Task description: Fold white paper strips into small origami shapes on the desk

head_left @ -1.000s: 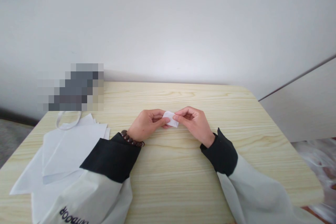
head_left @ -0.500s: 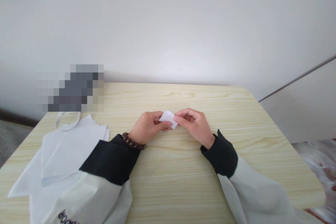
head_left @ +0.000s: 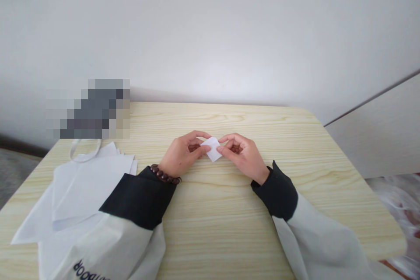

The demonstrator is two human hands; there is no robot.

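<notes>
A small folded piece of white paper, diamond-shaped from above, is held between both hands over the middle of the table. My left hand pinches its left corner, with the thumb on top and the index finger stretched along the far edge. My right hand grips the right corner between thumb and fingers. The fingers beneath the paper are partly hidden. A dark bead bracelet circles my left wrist.
Several white paper sheets lie overlapping on the left of the wood-grain table. A white ring-shaped band rests at their far edge, beside a blurred-out dark object. Behind the table stands a pale wall.
The paper has turned slightly, with a corner now pointing toward me. My left index finger has moved to its far edge and my left thumb has shifted back toward the left corner.
</notes>
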